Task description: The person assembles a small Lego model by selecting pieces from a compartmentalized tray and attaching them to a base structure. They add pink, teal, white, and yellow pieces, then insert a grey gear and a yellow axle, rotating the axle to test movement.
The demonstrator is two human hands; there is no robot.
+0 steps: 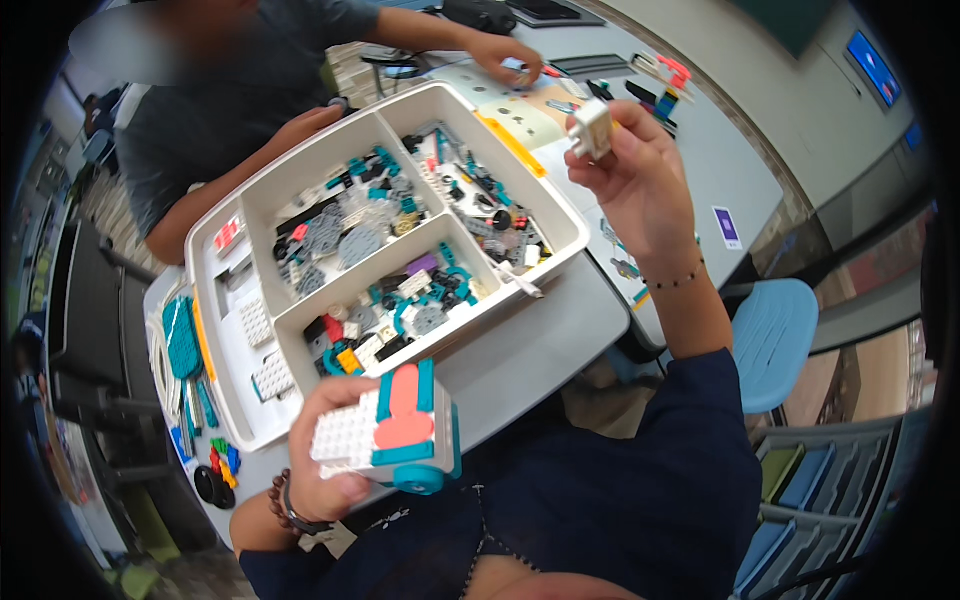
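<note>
- Gripped by the left hand (318,478) is a white studded block (345,438), held at seven o'clock from the view's centre; its near and far edges are clasped, and teal and coral parts (404,432) are carried on its face.
- Pinched between thumb and fingers of the right hand (645,170) is a small white piece (592,132), raised at one o'clock, with small projections pointing toward eight o'clock. Block and piece are held well apart.
- Between them, toward ten o'clock, a white tray (572,228) of loose bricks is set on the table (515,365). At twelve o'clock, a co-worker's hand (505,58) is rested by a paper sheet (540,128).
- For good handling, the block is best supported from its sides, so that its studs are left uncovered and the teal round part (418,478) at its five o'clock corner is not pressed.
- The small piece is best pinched lightly and turned until its projections are clearly seen; if squeezed off-centre, it could be dropped among similar bricks.
</note>
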